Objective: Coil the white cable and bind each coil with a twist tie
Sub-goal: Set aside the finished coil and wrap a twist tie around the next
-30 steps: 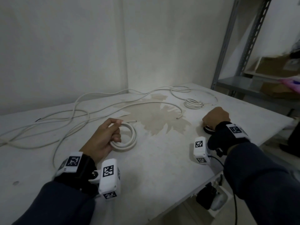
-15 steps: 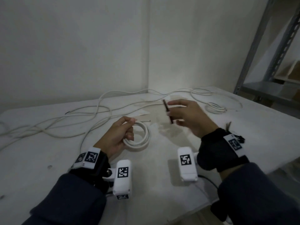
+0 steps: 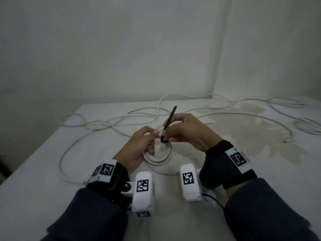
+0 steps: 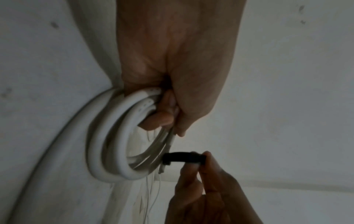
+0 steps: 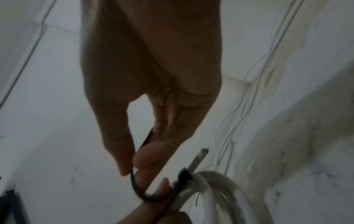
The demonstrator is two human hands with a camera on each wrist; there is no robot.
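Tie [image 3: 168,125] pinched in right grip [image 3: 186,132] has now arrived beside left grip [image 3: 139,145], which clasps the coil [image 3: 159,158]; binding can begin

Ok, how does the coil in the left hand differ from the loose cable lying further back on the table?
The coil is wound in tight round loops; the loose cable sprawls in open curves. The coil is held in the left hand; the loose cable lies untouched on the table. The right hand holds a black twist tie at the coil, none near the loose cable. Both are white.
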